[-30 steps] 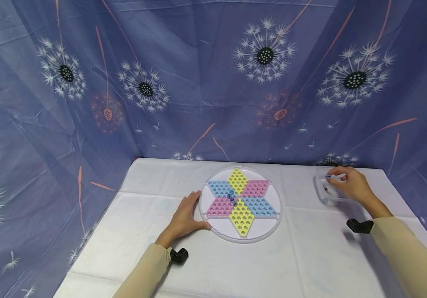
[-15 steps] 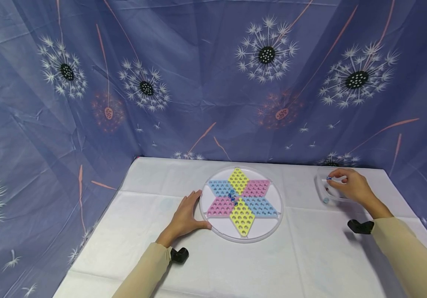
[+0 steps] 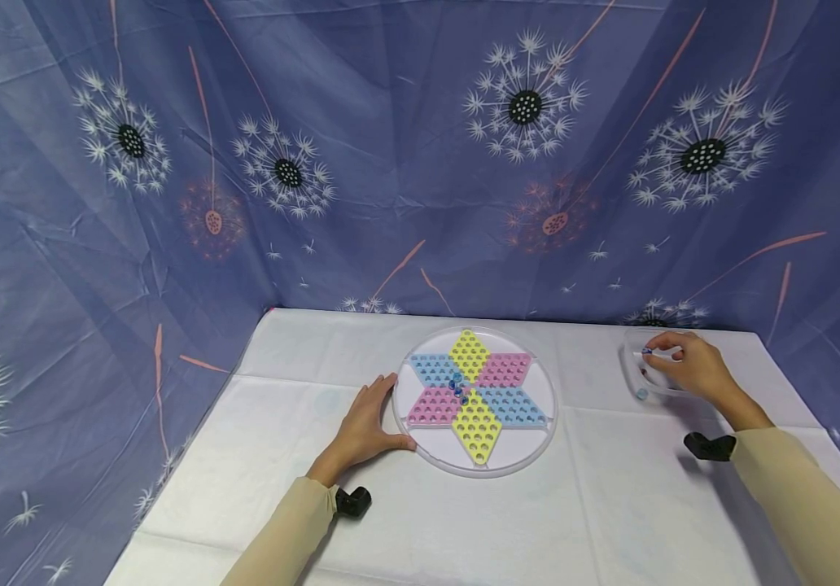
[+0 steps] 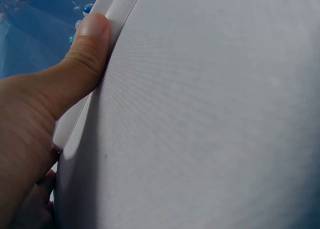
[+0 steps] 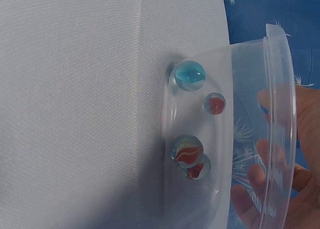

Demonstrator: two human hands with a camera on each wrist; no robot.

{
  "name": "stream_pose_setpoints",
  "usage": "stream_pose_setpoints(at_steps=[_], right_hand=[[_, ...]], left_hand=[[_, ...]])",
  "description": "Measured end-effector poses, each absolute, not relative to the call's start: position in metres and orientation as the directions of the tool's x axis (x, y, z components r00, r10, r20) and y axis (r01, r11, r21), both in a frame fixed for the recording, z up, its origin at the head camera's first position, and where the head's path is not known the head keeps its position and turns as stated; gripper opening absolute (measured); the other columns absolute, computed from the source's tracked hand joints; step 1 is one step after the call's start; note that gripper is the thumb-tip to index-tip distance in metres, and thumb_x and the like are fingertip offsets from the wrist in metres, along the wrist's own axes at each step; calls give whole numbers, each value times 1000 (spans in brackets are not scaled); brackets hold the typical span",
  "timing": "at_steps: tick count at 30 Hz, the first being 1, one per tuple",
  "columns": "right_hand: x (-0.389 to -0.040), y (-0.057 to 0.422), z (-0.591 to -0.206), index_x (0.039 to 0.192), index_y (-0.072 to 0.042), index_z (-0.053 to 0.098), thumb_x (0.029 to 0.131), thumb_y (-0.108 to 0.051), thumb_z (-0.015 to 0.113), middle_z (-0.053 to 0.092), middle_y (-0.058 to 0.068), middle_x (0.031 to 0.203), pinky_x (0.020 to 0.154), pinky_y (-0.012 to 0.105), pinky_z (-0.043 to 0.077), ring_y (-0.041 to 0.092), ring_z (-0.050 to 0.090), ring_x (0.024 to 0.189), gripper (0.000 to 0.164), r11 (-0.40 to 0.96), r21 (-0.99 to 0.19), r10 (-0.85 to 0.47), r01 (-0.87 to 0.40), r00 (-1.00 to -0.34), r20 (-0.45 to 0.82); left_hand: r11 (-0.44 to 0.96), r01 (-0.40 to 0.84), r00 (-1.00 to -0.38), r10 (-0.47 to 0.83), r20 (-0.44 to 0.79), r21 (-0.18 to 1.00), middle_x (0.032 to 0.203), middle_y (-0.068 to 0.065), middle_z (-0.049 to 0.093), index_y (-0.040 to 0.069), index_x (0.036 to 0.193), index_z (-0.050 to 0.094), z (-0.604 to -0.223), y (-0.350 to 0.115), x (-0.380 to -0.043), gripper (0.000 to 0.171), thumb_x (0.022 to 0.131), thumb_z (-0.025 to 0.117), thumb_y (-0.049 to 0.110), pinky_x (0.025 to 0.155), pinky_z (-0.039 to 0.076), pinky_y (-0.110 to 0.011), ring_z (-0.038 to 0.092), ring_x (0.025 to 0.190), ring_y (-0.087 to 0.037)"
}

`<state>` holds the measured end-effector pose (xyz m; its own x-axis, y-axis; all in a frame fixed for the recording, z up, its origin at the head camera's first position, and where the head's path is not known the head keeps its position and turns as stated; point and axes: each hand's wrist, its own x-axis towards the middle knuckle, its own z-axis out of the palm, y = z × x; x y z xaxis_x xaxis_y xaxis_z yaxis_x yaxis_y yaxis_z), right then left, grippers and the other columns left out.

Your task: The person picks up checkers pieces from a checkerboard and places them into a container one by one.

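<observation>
My left hand [image 3: 361, 427] rests at the left edge of a round white Chinese checkers board [image 3: 515, 443]. Its fingers are stretched along the rim, and the thumb [image 4: 90, 49] lies on the edge in the left wrist view. Several blue marbles [image 3: 457, 392] sit near the middle of the board's coloured star. At the right, my right hand [image 3: 691, 366] pinches a blue marble [image 3: 647, 351] between thumb and forefinger, over a clear plastic tub [image 5: 272, 64]. In the right wrist view this marble is partly hidden behind the tub wall.
Inside the tub lie a larger teal marble [image 5: 190, 76], a small red-swirled marble [image 5: 215, 103] and a bigger orange-swirled marble [image 5: 187, 151] overlapping another. A white cloth [image 3: 596, 488] covers the table. A blue dandelion-print curtain [image 3: 391, 163] hangs behind.
My right hand has dipped very slightly over the tub with the pinched marble. My left hand and the board stay in place.
</observation>
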<state>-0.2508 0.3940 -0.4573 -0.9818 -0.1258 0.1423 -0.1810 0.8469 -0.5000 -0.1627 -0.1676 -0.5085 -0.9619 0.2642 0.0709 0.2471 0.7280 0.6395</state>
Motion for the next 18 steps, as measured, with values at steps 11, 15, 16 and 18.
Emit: stream_pose_setpoints(at_steps=[11,15,16,18], right_hand=[[-251,395,-456,136,-1,60,99,-36,69,61,34,124,74,60,54,52,60,102,52,844,-508,-123,-173,-984,131],[-252,396,-457,135,-1,60,99,-37,69,61,34,123,75,61,54,52,60,102,52,843,-510,-122,-174,-984,132],[-252,396,-457,135,-1,61,99,-37,69,61,34,123,75,61,54,52,60,102,52,843,-509,-122,-173,-984,133],[-252,397,-458,135,-1,61,99,-37,69,60,34,123,74,60,54,52,60,101,52,844,-507,-124,-174,-984,132]], left_hand=[[733,242,-961,270,54,636,165,-14,32,7,162,29,-506,-167,-163,128,62,97,49,130,11,-44,22,155,-32],[732,240,-962,269,54,637,165,-14,32,7,162,29,-506,-167,-163,127,63,97,49,130,10,-43,22,156,-31],[729,243,-962,268,58,640,165,-15,33,6,162,30,-506,-167,-163,127,63,97,48,130,10,-44,22,155,-32],[726,243,-962,266,63,643,165,-15,33,6,161,30,-506,-167,-162,127,62,97,48,130,11,-44,22,155,-32]])
